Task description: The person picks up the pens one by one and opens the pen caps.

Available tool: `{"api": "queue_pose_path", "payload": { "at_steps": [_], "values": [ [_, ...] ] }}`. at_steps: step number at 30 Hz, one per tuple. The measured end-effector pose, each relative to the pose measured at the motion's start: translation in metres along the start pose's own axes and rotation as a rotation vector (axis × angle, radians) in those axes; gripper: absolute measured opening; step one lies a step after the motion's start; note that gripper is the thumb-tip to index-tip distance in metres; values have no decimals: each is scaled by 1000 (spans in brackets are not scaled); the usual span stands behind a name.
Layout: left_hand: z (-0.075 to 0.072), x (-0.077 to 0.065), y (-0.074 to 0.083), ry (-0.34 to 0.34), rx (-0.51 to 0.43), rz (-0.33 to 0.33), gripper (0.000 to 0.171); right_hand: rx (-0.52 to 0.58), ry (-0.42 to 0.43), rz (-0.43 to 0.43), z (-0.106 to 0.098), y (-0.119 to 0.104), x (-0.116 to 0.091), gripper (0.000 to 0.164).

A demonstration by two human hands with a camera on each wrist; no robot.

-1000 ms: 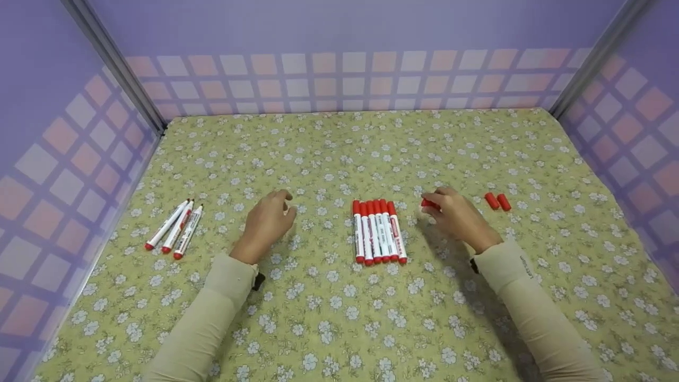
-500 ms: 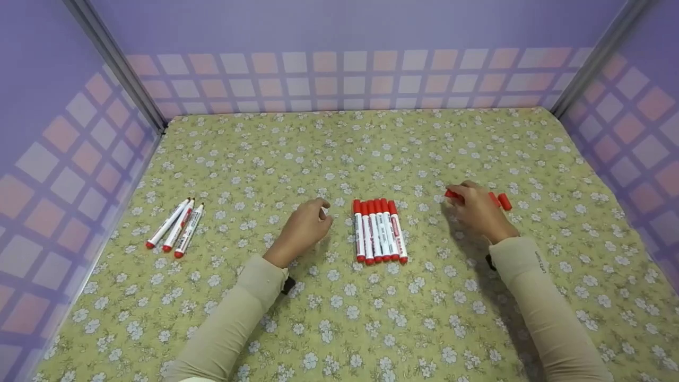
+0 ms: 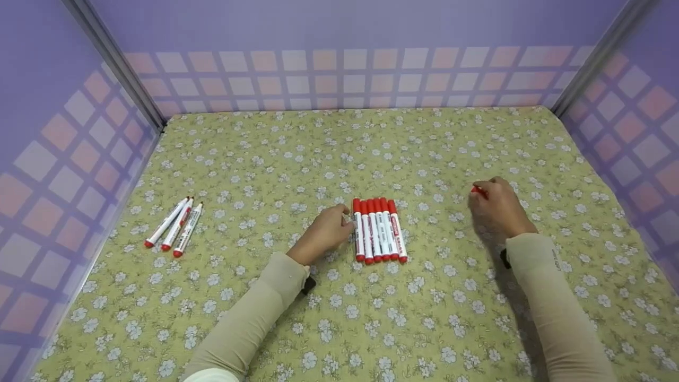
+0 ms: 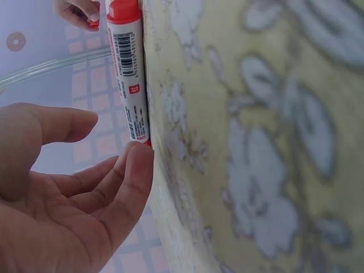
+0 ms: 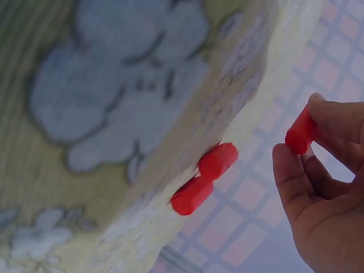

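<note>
Several capped red markers (image 3: 377,231) lie side by side in a row on the flowered cloth, white barrels with red caps pointing away. Beside the row's left edge is my left hand (image 3: 324,231), thumb and fingers apart; in the left wrist view its fingertips reach the lower end of the nearest marker (image 4: 128,68). Over on the right, my right hand (image 3: 504,207) pinches a loose red marker cap (image 5: 301,129) between thumb and fingers. Two more red caps (image 5: 206,176) lie together on the cloth below it, hidden behind that hand in the head view.
Three uncapped markers (image 3: 174,225) lie at the left, their tips pointing away. A flowered yellow-green cloth (image 3: 318,159) covers the table. Purple panels with a checked band (image 3: 339,79) enclose its back and sides.
My left hand has moved right to the marker row. My right hand has moved right, away from the row, carrying the red cap over beside the other two caps.
</note>
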State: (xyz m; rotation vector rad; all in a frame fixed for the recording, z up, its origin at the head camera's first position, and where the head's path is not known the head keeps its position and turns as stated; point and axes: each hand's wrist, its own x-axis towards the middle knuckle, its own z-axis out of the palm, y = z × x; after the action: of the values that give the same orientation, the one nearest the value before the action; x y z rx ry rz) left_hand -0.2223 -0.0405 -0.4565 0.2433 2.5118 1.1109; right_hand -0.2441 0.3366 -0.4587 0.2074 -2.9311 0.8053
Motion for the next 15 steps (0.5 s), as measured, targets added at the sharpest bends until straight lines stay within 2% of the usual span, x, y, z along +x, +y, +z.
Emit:
{"api": "queue_pose_path", "payload": {
  "at_steps": [7,11,15],
  "values": [
    [6,12,5,7,81,-79,45,50,-1,88,-11,13,-1,40],
    [9,14,8,29,80,-55,43,102,-38,168,-19,20,-1,43],
    [11,15,9,24,73,-9,32,134,-74,237,-22,27,1,45]
  ]
}}
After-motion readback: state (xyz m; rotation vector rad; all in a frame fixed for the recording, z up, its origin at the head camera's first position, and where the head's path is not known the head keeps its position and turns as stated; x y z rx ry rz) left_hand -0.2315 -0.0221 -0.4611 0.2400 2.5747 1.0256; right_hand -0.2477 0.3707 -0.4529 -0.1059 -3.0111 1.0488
